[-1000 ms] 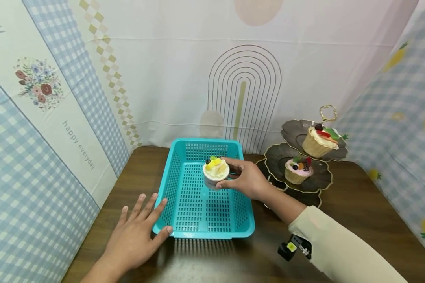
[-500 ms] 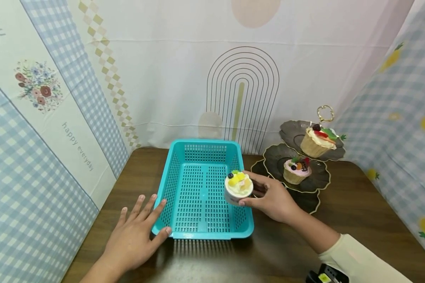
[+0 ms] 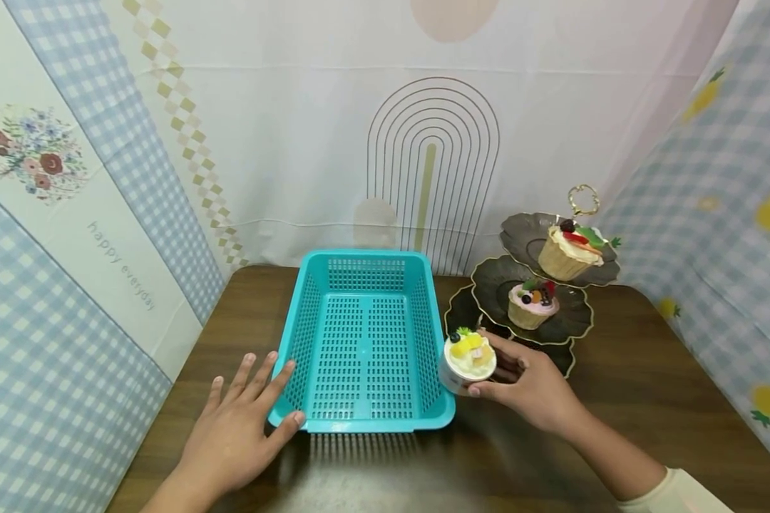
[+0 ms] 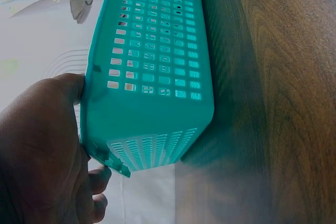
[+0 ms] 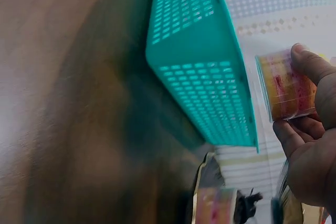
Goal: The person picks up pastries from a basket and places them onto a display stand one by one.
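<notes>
My right hand (image 3: 535,388) grips a cake cup (image 3: 470,365) topped with cream, yellow fruit pieces and a dark berry. Clear sides and yellow-and-red layers of the cake cup (image 5: 283,85) show in the right wrist view, thumb on one side and fingers on the other. The cup is held above the table, by the right rim of a turquoise plastic basket (image 3: 359,426). My left hand (image 3: 231,431) lies with spread fingers at the basket's front left corner. In the left wrist view, the thumb of that hand (image 4: 39,145) touches the basket's rim.
A tiered stand (image 3: 488,285) with dark scalloped plates is at the right. One fruit-topped cupcake (image 3: 567,255) sits on its top plate and a pink one (image 3: 532,308) on the middle plate. Another layered cake (image 5: 214,205) appears low in the right wrist view. Curtains hang behind.
My right hand has carried the cake cup from above the middle of the basket rightward and nearer to me, to its right rim. The left hand stays at the basket's corner.
</notes>
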A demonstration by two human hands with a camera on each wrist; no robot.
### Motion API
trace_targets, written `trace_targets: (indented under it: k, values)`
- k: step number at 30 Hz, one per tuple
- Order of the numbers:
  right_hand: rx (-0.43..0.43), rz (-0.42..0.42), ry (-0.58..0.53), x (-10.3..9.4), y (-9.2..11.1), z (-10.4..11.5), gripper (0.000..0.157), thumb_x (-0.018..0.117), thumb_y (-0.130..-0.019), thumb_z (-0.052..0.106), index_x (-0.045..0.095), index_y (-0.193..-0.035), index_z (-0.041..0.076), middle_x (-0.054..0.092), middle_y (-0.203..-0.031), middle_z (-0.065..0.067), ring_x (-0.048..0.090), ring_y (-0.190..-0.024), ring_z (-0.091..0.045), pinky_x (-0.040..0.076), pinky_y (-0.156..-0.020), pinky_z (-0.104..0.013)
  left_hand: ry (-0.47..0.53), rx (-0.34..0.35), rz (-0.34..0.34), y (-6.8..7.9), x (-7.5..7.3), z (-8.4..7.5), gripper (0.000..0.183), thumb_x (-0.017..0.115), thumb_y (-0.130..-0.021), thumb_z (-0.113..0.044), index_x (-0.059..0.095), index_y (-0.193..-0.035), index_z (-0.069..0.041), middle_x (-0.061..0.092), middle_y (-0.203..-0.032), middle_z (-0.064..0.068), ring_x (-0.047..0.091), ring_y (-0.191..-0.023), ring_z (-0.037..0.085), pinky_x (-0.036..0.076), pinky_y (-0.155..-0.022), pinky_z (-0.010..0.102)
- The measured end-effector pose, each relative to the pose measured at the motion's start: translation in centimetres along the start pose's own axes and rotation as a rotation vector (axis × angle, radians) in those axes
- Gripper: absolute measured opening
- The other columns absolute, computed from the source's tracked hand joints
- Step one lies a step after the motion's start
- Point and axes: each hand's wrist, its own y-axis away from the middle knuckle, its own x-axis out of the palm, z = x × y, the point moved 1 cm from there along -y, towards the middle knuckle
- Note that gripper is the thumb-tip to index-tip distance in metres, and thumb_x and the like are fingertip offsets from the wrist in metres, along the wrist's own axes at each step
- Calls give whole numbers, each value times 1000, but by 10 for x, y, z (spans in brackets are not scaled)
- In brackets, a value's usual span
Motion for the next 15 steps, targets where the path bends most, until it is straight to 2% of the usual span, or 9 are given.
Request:
trace_targets:
  k: [8, 15]
  values:
    - [37, -37, -49, -9, 20, -24, 80, 90, -81, 20, 53, -148, 1, 60, -139, -22, 65, -114, -19, 57, -87, -25, -2, -2, 5, 0, 2, 2, 80, 38, -98, -75, 30, -163, -30, 15, -170, 2, 4, -156, 33, 3, -119, 70]
    - [89, -56, -39, -20, 25, -46, 81, 90, -81, 21, 51, -150, 2, 58, -141, -22, 66, -111, -12, 58, -84, -23, 2, -5, 8, -1, 2, 2, 81, 36, -98, -77, 30, -163, -30, 15, -169, 2, 5, -156, 33, 5, -118, 70]
